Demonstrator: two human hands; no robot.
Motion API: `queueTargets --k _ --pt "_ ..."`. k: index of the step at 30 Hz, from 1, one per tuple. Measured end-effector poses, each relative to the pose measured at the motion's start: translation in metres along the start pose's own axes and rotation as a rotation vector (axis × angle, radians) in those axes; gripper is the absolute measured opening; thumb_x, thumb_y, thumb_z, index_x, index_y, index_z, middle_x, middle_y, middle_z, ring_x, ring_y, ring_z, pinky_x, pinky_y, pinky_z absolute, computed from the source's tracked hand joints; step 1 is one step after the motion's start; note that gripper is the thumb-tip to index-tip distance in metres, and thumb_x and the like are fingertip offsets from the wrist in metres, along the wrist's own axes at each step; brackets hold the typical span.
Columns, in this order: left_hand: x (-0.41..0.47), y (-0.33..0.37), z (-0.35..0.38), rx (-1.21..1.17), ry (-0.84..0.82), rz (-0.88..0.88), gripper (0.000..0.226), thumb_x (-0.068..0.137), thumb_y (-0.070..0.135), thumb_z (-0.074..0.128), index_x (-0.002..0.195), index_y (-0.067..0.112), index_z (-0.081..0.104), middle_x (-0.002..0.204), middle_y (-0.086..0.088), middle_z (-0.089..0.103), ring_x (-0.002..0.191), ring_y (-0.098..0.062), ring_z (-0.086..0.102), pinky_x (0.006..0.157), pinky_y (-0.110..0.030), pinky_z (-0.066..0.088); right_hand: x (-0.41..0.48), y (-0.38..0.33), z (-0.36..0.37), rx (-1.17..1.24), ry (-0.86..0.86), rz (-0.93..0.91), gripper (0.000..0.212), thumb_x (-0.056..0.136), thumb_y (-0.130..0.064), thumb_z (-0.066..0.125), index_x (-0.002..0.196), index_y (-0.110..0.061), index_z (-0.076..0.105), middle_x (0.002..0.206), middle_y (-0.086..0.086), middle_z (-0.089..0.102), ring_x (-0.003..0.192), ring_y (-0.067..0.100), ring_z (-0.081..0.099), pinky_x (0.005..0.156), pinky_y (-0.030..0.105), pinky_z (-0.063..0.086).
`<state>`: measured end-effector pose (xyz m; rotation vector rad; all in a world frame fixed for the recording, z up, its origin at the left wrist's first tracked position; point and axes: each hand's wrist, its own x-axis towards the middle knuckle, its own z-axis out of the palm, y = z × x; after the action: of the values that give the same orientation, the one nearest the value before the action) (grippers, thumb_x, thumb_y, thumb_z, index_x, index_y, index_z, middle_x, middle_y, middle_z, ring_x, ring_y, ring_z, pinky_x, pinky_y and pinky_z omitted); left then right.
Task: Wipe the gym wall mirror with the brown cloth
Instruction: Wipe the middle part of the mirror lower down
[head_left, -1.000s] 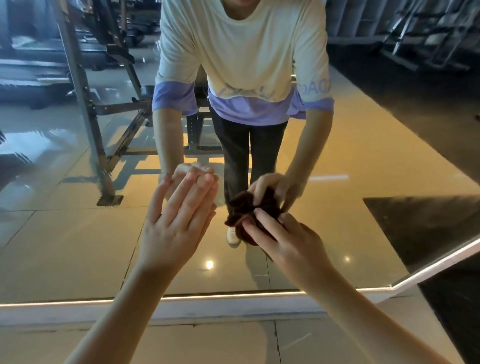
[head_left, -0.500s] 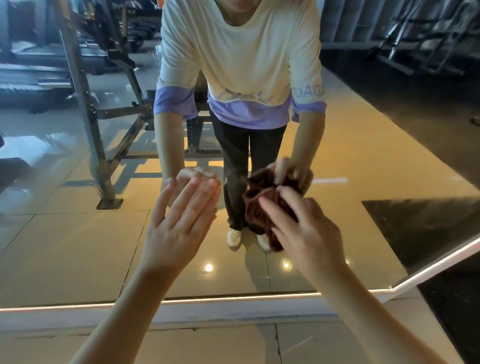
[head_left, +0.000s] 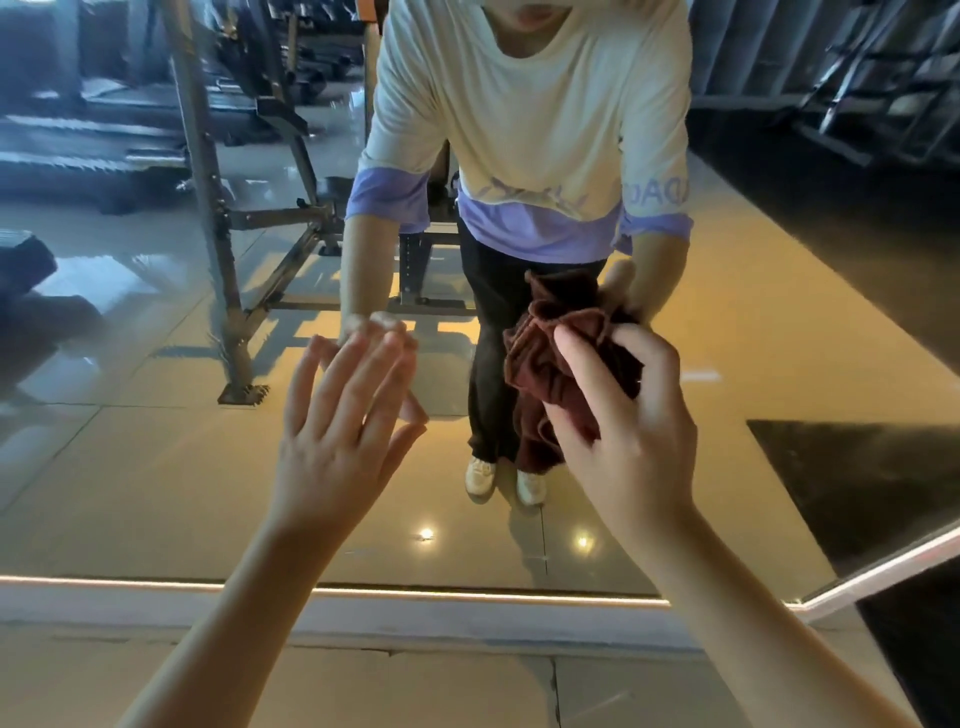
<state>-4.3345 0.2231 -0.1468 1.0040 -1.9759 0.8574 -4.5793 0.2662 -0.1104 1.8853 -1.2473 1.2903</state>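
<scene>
1. My left hand (head_left: 343, 431) lies flat on the mirror (head_left: 156, 467), fingers straight and close together, the fingertips meeting their own reflection.
2. My right hand (head_left: 628, 431) grips the brown cloth (head_left: 550, 364), with fingers and thumb curled round the bunched fabric.
3. The brown cloth is crumpled against the glass just right of my left hand. One fold hangs below my thumb.
4. A lit strip (head_left: 467, 595) runs along the mirror's lower edge, just above the tiled floor (head_left: 415, 686).
5. Reflected in the glass I see my pale shirt (head_left: 530, 104) with purple trim, dark trousers (head_left: 493, 338) and white shoes (head_left: 480, 475). A metal rack (head_left: 208, 218) stands to the left.
</scene>
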Motion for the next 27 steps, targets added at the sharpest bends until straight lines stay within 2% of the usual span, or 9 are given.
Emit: queueTargets --k 3,6,10,13,15,18,20,24,27 --pt "0.001 0.004 0.0 0.007 0.004 -0.004 0.064 0.094 0.028 0.07 0.145 0.004 0.039 0.151 -0.016 0.038 0.142 -0.032 0.035 0.113 -0.059 0.034 -0.007 -0.015 0.015 0.013 -0.083 -0.091 0.033 0.102 -0.02 0.049 0.134 -0.014 0.047 0.127 0.011 0.042 0.101 0.024 0.055 0.083 0.028 0.054" --pt "0.002 0.003 -0.001 0.006 0.005 -0.001 0.066 0.094 0.028 0.07 0.146 0.006 0.037 0.151 -0.014 0.037 0.143 -0.031 0.034 0.115 -0.056 0.032 -0.026 -0.008 0.017 -0.012 -0.277 -0.287 0.046 0.094 -0.013 0.063 0.137 -0.012 0.046 0.129 0.012 0.043 0.086 0.022 0.058 0.071 0.032 0.059" --pt "0.0 0.002 0.001 0.011 0.018 -0.004 0.069 0.092 0.027 0.072 0.147 0.006 0.036 0.152 -0.013 0.036 0.144 -0.029 0.032 0.118 -0.054 0.027 -0.008 0.002 0.003 -0.043 -0.136 -0.229 0.028 0.105 -0.02 0.041 0.13 -0.012 0.053 0.124 0.01 0.046 0.086 0.023 0.062 0.07 0.031 0.059" --pt "-0.001 0.001 0.001 0.002 0.028 0.014 0.068 0.092 0.024 0.073 0.146 0.008 0.036 0.152 -0.011 0.036 0.146 -0.026 0.028 0.121 -0.051 0.023 0.003 -0.006 0.009 -0.044 -0.002 -0.12 0.034 0.096 -0.016 0.057 0.129 -0.014 0.052 0.124 0.007 0.045 0.1 0.02 0.056 0.08 0.023 0.051" --pt "-0.004 -0.003 -0.003 -0.01 0.008 0.015 0.064 0.093 0.024 0.07 0.146 0.008 0.038 0.152 -0.012 0.035 0.146 -0.027 0.028 0.121 -0.05 0.021 -0.006 -0.019 0.021 -0.049 -0.07 -0.156 0.029 0.1 -0.018 0.051 0.129 -0.014 0.052 0.122 0.008 0.048 0.093 0.02 0.059 0.079 0.024 0.052" --pt "-0.009 -0.018 -0.016 0.004 -0.021 -0.109 0.071 0.09 0.029 0.072 0.146 0.006 0.036 0.152 -0.015 0.031 0.143 -0.033 0.029 0.117 -0.057 0.024 -0.016 -0.022 0.023 -0.124 -0.226 -0.327 0.029 0.101 -0.018 0.054 0.13 -0.013 0.053 0.118 0.009 0.055 0.075 0.021 0.061 0.061 0.03 0.057" --pt "-0.01 -0.033 -0.023 0.014 -0.034 -0.141 0.077 0.087 0.028 0.078 0.146 0.005 0.035 0.151 -0.016 0.03 0.142 -0.034 0.029 0.113 -0.063 0.028 -0.002 -0.016 0.014 -0.169 -0.138 -0.3 0.035 0.095 -0.018 0.062 0.129 -0.014 0.053 0.118 0.008 0.054 0.078 0.022 0.062 0.061 0.033 0.057" --pt "-0.015 -0.046 -0.026 0.019 -0.067 -0.087 0.078 0.082 0.022 0.082 0.145 0.004 0.039 0.151 -0.016 0.034 0.141 -0.034 0.032 0.108 -0.066 0.034 0.023 -0.026 0.015 -0.159 0.093 -0.055 0.044 0.091 -0.022 0.07 0.13 -0.016 0.051 0.124 0.007 0.045 0.1 0.025 0.057 0.076 0.034 0.056" --pt "-0.019 -0.048 -0.026 0.014 -0.063 -0.075 0.073 0.084 0.018 0.081 0.144 0.003 0.042 0.152 -0.016 0.036 0.142 -0.034 0.033 0.107 -0.066 0.036 0.002 -0.047 0.041 -0.239 -0.07 -0.25 0.038 0.094 -0.02 0.063 0.129 -0.017 0.051 0.12 0.004 0.049 0.083 0.021 0.053 0.064 0.031 0.052"
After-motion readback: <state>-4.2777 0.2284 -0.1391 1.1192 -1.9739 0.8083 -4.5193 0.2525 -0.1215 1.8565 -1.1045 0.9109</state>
